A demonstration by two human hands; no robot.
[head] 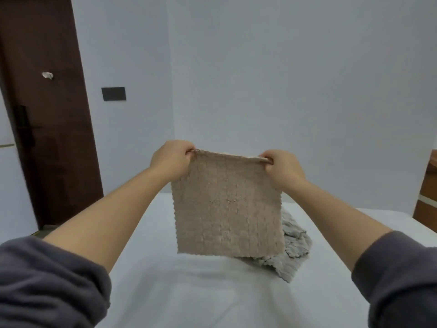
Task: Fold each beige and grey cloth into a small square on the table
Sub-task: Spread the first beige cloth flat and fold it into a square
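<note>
Beige, nubbly and square, one cloth (227,204) hangs flat in the air above the white table (189,292), its top corners pinched by the left hand (171,159) and right hand (282,168), while one grey cloth (290,252) lies crumpled on the table behind it.

A dark brown door (47,114) stands at the left, reaching down to the floor. A black lock with a handle (24,129) sits near its left edge, and a small crumpled white scrap (48,75) is stuck higher up on it. A black plate (113,93) is mounted on the pale wall (283,67) just right of the door. At the right edge, part of a brown wooden cabinet (425,192) shows, crossed by a white strip.
</note>
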